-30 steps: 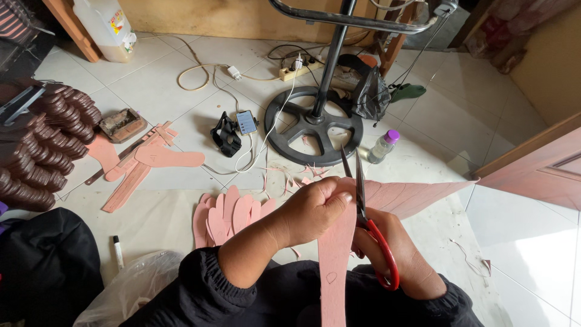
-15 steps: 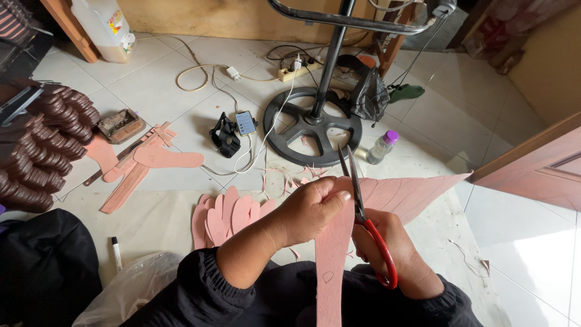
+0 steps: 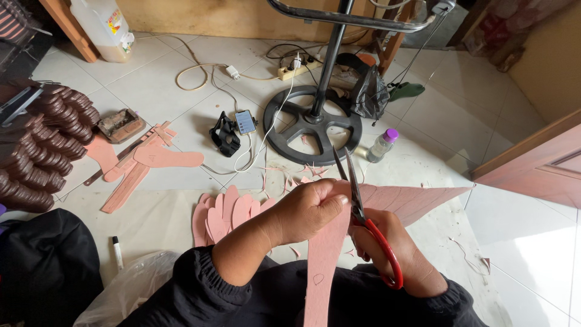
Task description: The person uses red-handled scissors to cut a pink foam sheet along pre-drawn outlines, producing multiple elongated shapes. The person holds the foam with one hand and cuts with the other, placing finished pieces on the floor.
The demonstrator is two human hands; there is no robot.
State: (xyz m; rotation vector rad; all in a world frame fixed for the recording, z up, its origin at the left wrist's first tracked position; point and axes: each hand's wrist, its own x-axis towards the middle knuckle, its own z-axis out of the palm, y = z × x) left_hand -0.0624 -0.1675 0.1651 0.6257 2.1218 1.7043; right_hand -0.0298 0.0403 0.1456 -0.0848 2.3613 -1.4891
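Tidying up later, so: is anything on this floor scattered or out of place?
Yes. Thin pink scraps lie strewn on the tiles by the round black stand base, beyond the scissors. White cables trail loosely across the floor there. Nothing looks spilled or broken.

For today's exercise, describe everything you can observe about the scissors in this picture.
The scissors have long, slim, dark metal blades and red loop handles that look like plastic. The right hand grips the handles, fingers through the loops. The blades stand slightly parted, tips pointing away from the person toward the black round stand base. They meet the pink sheet, which the left hand holds beside the blades.
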